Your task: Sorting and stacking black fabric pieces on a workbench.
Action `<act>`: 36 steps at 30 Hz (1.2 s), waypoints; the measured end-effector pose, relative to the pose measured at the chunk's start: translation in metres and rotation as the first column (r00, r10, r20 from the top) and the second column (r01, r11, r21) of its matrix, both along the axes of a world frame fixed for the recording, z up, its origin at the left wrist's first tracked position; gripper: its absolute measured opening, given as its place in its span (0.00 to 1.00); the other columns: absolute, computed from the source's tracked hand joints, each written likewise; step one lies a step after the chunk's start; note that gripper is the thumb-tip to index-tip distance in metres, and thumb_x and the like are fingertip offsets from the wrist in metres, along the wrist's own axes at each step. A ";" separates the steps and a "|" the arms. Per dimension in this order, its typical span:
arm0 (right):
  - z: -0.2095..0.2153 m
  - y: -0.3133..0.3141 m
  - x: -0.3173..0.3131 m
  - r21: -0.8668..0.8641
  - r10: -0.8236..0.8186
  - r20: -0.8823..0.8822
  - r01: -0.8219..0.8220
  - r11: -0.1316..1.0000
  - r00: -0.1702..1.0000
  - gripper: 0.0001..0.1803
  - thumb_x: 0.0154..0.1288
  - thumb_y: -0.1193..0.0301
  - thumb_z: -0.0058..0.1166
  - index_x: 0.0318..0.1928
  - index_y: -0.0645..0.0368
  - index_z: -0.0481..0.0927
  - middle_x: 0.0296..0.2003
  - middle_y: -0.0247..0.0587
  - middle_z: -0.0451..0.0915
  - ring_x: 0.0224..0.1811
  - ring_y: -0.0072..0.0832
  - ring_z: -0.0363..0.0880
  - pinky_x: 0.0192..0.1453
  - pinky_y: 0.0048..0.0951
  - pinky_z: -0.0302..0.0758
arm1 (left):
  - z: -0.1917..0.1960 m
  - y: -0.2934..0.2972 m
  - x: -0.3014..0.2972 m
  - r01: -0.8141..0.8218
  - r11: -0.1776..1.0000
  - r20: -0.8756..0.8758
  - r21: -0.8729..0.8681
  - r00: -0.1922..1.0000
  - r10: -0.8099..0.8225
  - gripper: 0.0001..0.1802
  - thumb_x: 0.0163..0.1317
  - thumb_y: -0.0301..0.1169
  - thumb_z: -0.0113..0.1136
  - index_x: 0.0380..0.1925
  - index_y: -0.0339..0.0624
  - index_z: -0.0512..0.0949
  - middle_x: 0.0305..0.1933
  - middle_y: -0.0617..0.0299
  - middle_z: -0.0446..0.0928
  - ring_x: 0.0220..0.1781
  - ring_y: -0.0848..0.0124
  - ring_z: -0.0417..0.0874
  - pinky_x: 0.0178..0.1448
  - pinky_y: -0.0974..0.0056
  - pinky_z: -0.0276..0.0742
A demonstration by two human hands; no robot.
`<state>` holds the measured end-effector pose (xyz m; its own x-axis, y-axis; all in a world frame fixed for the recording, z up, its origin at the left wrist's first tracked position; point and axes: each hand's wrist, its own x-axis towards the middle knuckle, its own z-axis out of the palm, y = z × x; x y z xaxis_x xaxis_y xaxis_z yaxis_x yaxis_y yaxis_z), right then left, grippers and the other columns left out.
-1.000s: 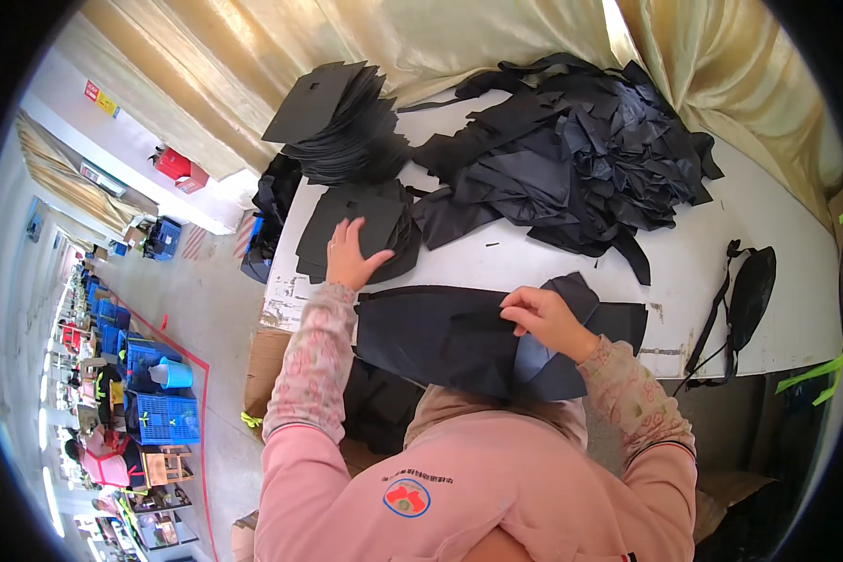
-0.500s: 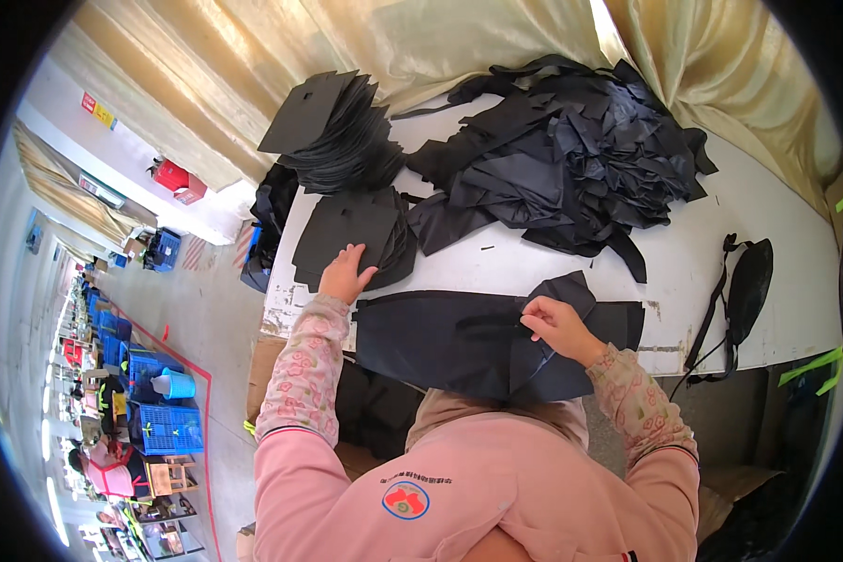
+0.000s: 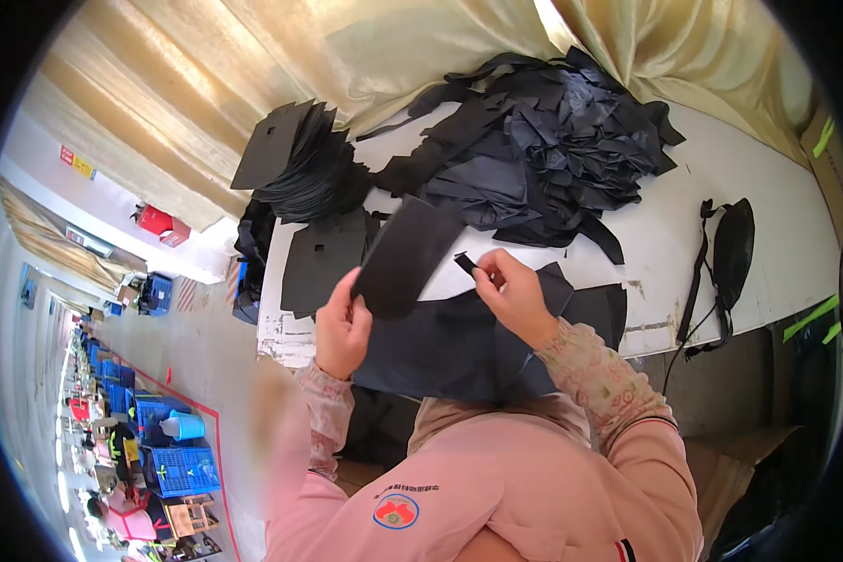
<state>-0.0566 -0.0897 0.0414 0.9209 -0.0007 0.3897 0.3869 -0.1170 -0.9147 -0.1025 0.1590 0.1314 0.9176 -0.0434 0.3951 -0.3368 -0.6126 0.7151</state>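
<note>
Raised over the table's front edge, my left hand [image 3: 344, 323] pinches the lower left edge of a flat black panel [image 3: 408, 258]. Just right of that panel, my right hand [image 3: 515, 292] grips a small black strip [image 3: 465, 263] between thumb and fingers; the two pieces are apart. Below both hands a larger black fabric piece [image 3: 440, 347] lies along the front edge and hangs toward my lap. A low stack of black panels [image 3: 326, 258], each with a small cut-out, lies to the left, partly hidden by the held panel. Behind it stands a taller stack [image 3: 314, 173].
A big heap of black fabric pieces [image 3: 562, 140] covers the back of the white table [image 3: 665, 253]. At right lies a black pouch with straps [image 3: 732, 248]. Gold curtains [image 3: 206, 66] hang behind. On the floor at left stand blue crates [image 3: 183, 471]; a person in pink sits beyond.
My left hand has lifted a black panel from the low stack and brought it toward the middle. My right hand has risen leftward off the fabric, now showing a small black strip.
</note>
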 end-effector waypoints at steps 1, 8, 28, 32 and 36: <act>0.002 0.003 0.003 0.002 -0.009 -0.001 0.009 1.000 1.000 0.06 0.61 0.74 0.60 0.36 0.61 0.75 0.23 0.37 0.76 0.20 0.20 0.71 0.26 0.23 0.69 | 0.001 -0.006 -0.005 0.040 0.998 -0.044 -0.043 0.998 -0.042 0.21 0.65 0.20 0.49 0.59 0.37 0.73 0.22 0.63 0.72 0.22 0.80 0.70 0.28 0.72 0.67; -0.005 0.001 0.002 0.019 -0.014 -0.061 0.015 1.000 0.998 0.06 0.60 0.75 0.59 0.35 0.60 0.76 0.23 0.38 0.78 0.21 0.24 0.75 0.27 0.25 0.71 | 0.009 -0.018 -0.022 0.249 0.963 -0.127 0.100 0.963 -0.236 0.22 0.62 0.17 0.48 0.56 0.35 0.75 0.36 0.52 0.82 0.34 0.71 0.84 0.41 0.70 0.76; 0.006 -0.013 -0.018 -0.178 -0.144 0.242 0.190 0.966 0.960 0.09 0.51 0.76 0.63 0.31 0.58 0.75 0.20 0.38 0.77 0.21 0.38 0.75 0.31 0.34 0.70 | 0.017 -0.028 -0.031 0.489 0.777 0.026 0.396 0.840 -0.542 0.32 0.46 0.12 0.52 0.57 0.36 0.74 0.49 0.49 0.81 0.37 0.55 0.84 0.42 0.61 0.80; -0.004 -0.013 -0.021 -0.218 -0.146 0.229 0.197 0.956 0.963 0.11 0.49 0.75 0.64 0.33 0.59 0.76 0.22 0.39 0.76 0.26 0.39 0.75 0.32 0.36 0.70 | 0.022 -0.031 -0.036 0.533 0.762 -0.116 0.367 0.839 -0.532 0.33 0.46 0.13 0.53 0.58 0.36 0.73 0.49 0.48 0.81 0.38 0.53 0.83 0.44 0.60 0.81; -0.011 -0.013 -0.018 0.065 0.004 0.148 -0.014 0.998 0.989 0.10 0.54 0.79 0.62 0.38 0.60 0.78 0.29 0.41 0.77 0.29 0.34 0.76 0.34 0.31 0.74 | 0.009 -0.028 -0.017 0.727 0.687 -0.144 -0.004 0.679 -0.720 0.33 0.52 0.18 0.60 0.62 0.37 0.69 0.54 0.52 0.77 0.45 0.61 0.82 0.49 0.63 0.78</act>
<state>-0.0742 -0.1031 0.0305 0.8535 -0.0231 0.5206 0.5189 -0.0543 -0.8531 -0.1198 0.1306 0.1409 0.6318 -0.7307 0.2585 -0.6013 -0.2515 0.7584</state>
